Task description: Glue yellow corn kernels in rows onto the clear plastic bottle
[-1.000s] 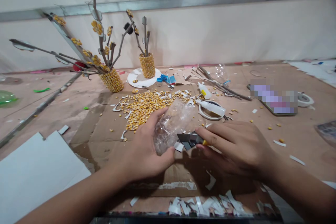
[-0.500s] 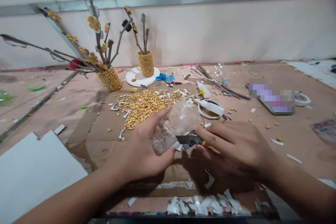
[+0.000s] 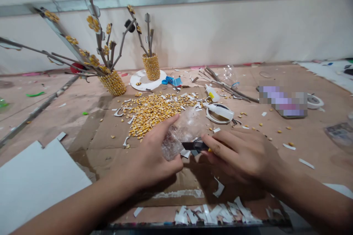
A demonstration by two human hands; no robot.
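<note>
The right hand (image 3: 245, 152) has edged toward the left hand (image 3: 150, 150), bringing the black-and-yellow utility knife (image 3: 199, 144) it grips closer in. The left hand curls around a crumpled piece of clear plastic (image 3: 190, 121), held over the brown cardboard sheet (image 3: 103, 158) on the bench, nearer than the heap of yellow corn kernels (image 3: 153, 112). The blade reaches the plastic's edge; whether it has cut in, I cannot tell, and the piece looks unseparated. Behind, two kernel-covered cylindrical pots, one larger (image 3: 113, 82), one smaller (image 3: 151, 68), stand finished-looking, each holding bare brown branches, several bearing kernel flowers.
</note>
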